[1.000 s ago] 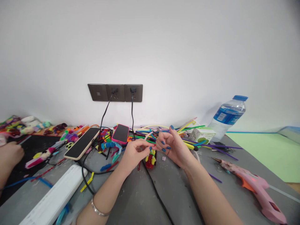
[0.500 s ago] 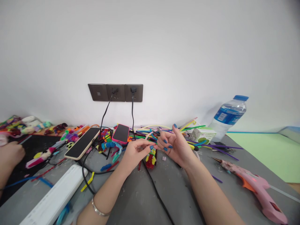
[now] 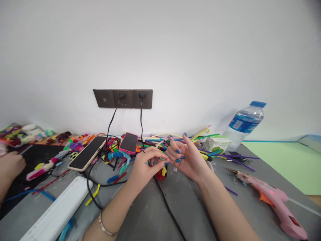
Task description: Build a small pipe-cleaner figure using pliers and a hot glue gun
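Observation:
My left hand (image 3: 149, 164) reaches in over the middle of the table, its thumb and forefinger a little apart. Their tips are at the little finger of my right hand (image 3: 187, 159), and I see nothing between them. The right hand is turned palm up, thumb raised and fingers loosely bent, holding nothing visible. Just under the fingertips lies a small red and yellow fuzzy piece (image 3: 159, 174), partly covered by the left hand. A tiny pink scrap (image 3: 175, 169) rests beside it. Behind both hands is a pile of coloured pipe cleaners (image 3: 150, 138).
A pink glue gun (image 3: 272, 197) lies at the right, near a water bottle (image 3: 244, 125) and a small box (image 3: 217, 144). Two phones (image 3: 87, 154), a white power strip (image 3: 59, 211) and black cables (image 3: 167, 204) occupy the left and middle. Another person's hand (image 3: 11, 165) is far left.
My left thumb and forefinger have parted from their pinch at the right little finger, and the left hand has turned slightly. My right hand has barely shifted.

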`<state>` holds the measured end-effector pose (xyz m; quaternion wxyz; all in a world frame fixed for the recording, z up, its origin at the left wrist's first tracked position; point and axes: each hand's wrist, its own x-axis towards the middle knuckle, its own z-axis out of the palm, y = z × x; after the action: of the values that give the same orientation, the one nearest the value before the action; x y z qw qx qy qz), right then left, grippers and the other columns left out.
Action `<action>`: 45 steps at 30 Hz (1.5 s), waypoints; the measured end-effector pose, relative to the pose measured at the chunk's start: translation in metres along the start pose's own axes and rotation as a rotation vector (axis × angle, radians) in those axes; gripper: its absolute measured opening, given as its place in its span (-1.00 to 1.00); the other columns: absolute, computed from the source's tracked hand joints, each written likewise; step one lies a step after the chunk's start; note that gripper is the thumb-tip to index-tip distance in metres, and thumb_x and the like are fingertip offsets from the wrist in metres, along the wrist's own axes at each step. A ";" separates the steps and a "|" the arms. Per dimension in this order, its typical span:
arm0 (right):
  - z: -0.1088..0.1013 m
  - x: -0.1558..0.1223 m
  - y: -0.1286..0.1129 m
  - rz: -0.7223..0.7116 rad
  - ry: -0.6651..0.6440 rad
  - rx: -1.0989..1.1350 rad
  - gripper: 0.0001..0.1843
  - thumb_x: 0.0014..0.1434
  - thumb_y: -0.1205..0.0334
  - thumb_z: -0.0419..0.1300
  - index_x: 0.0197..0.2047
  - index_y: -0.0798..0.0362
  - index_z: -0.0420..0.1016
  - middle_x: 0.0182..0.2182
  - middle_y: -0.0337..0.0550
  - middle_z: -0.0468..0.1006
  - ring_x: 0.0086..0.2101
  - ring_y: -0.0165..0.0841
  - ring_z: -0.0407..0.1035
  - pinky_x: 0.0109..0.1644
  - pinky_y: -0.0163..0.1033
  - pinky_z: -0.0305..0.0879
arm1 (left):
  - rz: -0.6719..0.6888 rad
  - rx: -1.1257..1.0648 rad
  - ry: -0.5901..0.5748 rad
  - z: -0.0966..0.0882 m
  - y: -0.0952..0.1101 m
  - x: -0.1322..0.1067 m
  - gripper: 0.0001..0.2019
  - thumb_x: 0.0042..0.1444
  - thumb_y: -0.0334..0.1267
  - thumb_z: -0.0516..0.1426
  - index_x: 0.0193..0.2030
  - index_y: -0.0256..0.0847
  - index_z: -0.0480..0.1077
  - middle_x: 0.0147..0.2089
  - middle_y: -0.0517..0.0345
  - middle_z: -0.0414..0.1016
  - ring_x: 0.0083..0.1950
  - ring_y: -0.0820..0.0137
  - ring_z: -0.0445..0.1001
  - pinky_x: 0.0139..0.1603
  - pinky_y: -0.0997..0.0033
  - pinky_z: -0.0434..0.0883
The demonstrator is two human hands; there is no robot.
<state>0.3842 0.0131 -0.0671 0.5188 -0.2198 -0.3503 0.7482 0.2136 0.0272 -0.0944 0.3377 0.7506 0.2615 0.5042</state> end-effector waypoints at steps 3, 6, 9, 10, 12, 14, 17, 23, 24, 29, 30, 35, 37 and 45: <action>0.004 -0.002 -0.001 -0.007 -0.024 0.018 -0.35 0.20 -0.36 0.04 -0.60 0.05 0.27 -0.68 -0.36 0.04 -0.58 -0.44 -0.06 -0.42 -0.36 0.13 | 0.074 -0.002 0.015 -0.002 0.004 0.001 -0.95 0.12 -0.40 0.25 -0.31 -0.20 0.55 -0.29 0.13 0.54 -0.36 0.50 0.41 -0.43 0.55 0.30; 0.007 -0.004 -0.002 -0.012 -0.049 0.020 -0.35 0.19 -0.37 0.04 -0.60 0.05 0.25 -0.67 -0.35 0.04 -0.58 -0.43 -0.05 -0.42 -0.35 0.10 | 0.109 -0.010 0.009 -0.003 0.007 0.000 -0.96 0.16 -0.38 0.23 -0.30 -0.20 0.53 -0.29 0.13 0.52 -0.37 0.51 0.38 -0.40 0.54 0.30; 0.008 -0.005 -0.003 -0.014 -0.059 0.013 -0.34 0.18 -0.39 0.04 -0.60 0.04 0.24 -0.67 -0.35 0.04 -0.58 -0.43 -0.05 -0.42 -0.35 0.09 | 0.124 -0.009 -0.008 -0.004 0.009 0.000 -0.97 0.17 -0.35 0.23 -0.30 -0.20 0.51 -0.30 0.15 0.50 -0.37 0.52 0.37 -0.38 0.55 0.30; 0.009 -0.005 -0.003 -0.013 -0.060 0.011 -0.33 0.18 -0.39 0.03 -0.60 0.04 0.24 -0.67 -0.35 0.04 -0.58 -0.43 -0.05 -0.41 -0.34 0.09 | 0.126 -0.009 -0.013 -0.004 0.010 0.000 -0.97 0.18 -0.35 0.22 -0.30 -0.20 0.50 -0.30 0.15 0.50 -0.37 0.52 0.36 -0.39 0.55 0.30; 0.009 -0.005 -0.002 -0.011 -0.063 0.007 -0.33 0.18 -0.40 0.03 -0.60 0.04 0.23 -0.67 -0.35 0.04 -0.58 -0.43 -0.04 -0.41 -0.34 0.09 | 0.126 -0.006 -0.021 -0.004 0.011 0.001 -0.97 0.18 -0.36 0.22 -0.29 -0.21 0.49 -0.28 0.16 0.48 -0.37 0.53 0.35 -0.40 0.56 0.29; 0.009 -0.005 -0.002 -0.013 -0.067 0.001 -0.33 0.18 -0.40 0.01 -0.61 0.04 0.23 -0.67 -0.35 0.04 -0.58 -0.43 -0.05 -0.41 -0.34 0.09 | 0.124 -0.003 -0.031 -0.004 0.010 0.000 -0.97 0.19 -0.38 0.21 -0.29 -0.21 0.48 -0.27 0.16 0.47 -0.38 0.54 0.33 -0.40 0.56 0.29; 0.008 -0.004 -0.001 -0.027 -0.066 -0.020 -0.32 0.19 -0.40 0.00 -0.60 0.04 0.24 -0.68 -0.35 0.03 -0.59 -0.43 -0.07 -0.44 -0.33 0.06 | 0.134 -0.021 -0.046 -0.004 0.008 0.000 -0.95 0.19 -0.40 0.19 -0.28 -0.21 0.46 -0.26 0.16 0.45 -0.38 0.54 0.31 -0.38 0.55 0.29; 0.002 0.000 0.003 -0.060 -0.036 -0.097 -0.34 0.18 -0.40 0.03 -0.59 0.03 0.28 -0.69 -0.37 0.03 -0.60 -0.43 -0.10 -0.46 -0.32 -0.01 | 0.100 -0.056 -0.109 -0.004 -0.003 -0.002 -0.91 0.19 -0.44 0.12 -0.33 -0.22 0.39 -0.20 0.09 0.40 -0.28 0.48 0.37 -0.41 0.56 0.26; 0.001 0.000 0.004 -0.067 -0.030 -0.113 -0.34 0.18 -0.40 0.03 -0.59 0.03 0.28 -0.69 -0.37 0.03 -0.60 -0.43 -0.10 -0.46 -0.32 -0.01 | 0.078 -0.067 -0.125 -0.004 -0.004 -0.002 -0.91 0.20 -0.42 0.11 -0.34 -0.22 0.38 -0.20 0.08 0.40 -0.26 0.46 0.38 -0.41 0.56 0.26; -0.001 0.002 0.007 -0.087 0.007 -0.170 -0.36 0.19 -0.38 0.05 -0.58 0.04 0.28 -0.69 -0.38 0.04 -0.60 -0.44 -0.07 -0.42 -0.32 0.05 | -0.090 -0.197 -0.157 -0.002 -0.010 -0.003 -0.86 0.25 -0.24 0.11 -0.33 -0.21 0.31 -0.18 0.06 0.33 -0.19 0.40 0.39 -0.36 0.51 0.34; 0.000 0.002 0.007 -0.084 0.008 -0.171 -0.36 0.19 -0.38 0.05 -0.57 0.04 0.27 -0.68 -0.38 0.03 -0.60 -0.44 -0.07 -0.42 -0.32 0.07 | -0.116 -0.218 -0.142 -0.001 -0.010 -0.003 -0.83 0.25 -0.20 0.11 -0.34 -0.21 0.29 -0.19 0.07 0.32 -0.19 0.39 0.39 -0.35 0.51 0.35; 0.000 0.003 0.006 -0.074 0.029 -0.259 -0.39 0.18 -0.37 0.05 -0.57 0.00 0.24 -0.68 -0.40 0.01 -0.59 -0.43 -0.05 -0.35 -0.27 0.18 | -0.262 -0.222 -0.096 0.001 -0.010 -0.003 -0.70 0.29 -0.03 0.04 -0.33 -0.21 0.26 -0.23 0.11 0.34 -0.40 0.51 0.31 -0.43 0.52 0.31; -0.004 0.004 0.006 -0.111 0.105 -0.423 -0.40 0.20 -0.35 0.02 -0.57 -0.01 0.23 -0.68 -0.40 0.00 -0.59 -0.42 -0.05 -0.35 -0.25 0.18 | -0.292 -0.178 -0.083 0.001 -0.010 -0.002 -0.67 0.33 -0.04 -0.04 -0.34 -0.22 0.28 -0.26 0.12 0.36 -0.46 0.52 0.28 -0.44 0.50 0.31; -0.030 0.010 0.015 -0.307 0.392 -1.609 -0.80 0.22 0.28 0.04 -0.38 0.03 0.45 -0.45 -0.14 0.53 -0.37 -0.25 0.35 -0.22 -0.17 0.12 | -0.288 0.402 -0.188 -0.001 -0.012 -0.005 -0.92 0.24 -0.30 0.02 -0.21 -0.17 0.32 -0.34 0.14 0.44 -0.28 0.32 0.44 -0.27 0.37 0.33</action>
<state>0.3920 0.0285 -0.0976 0.3514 -0.5985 -0.7062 0.1399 0.2097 0.0315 -0.1063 0.2730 0.8010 0.4282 0.3170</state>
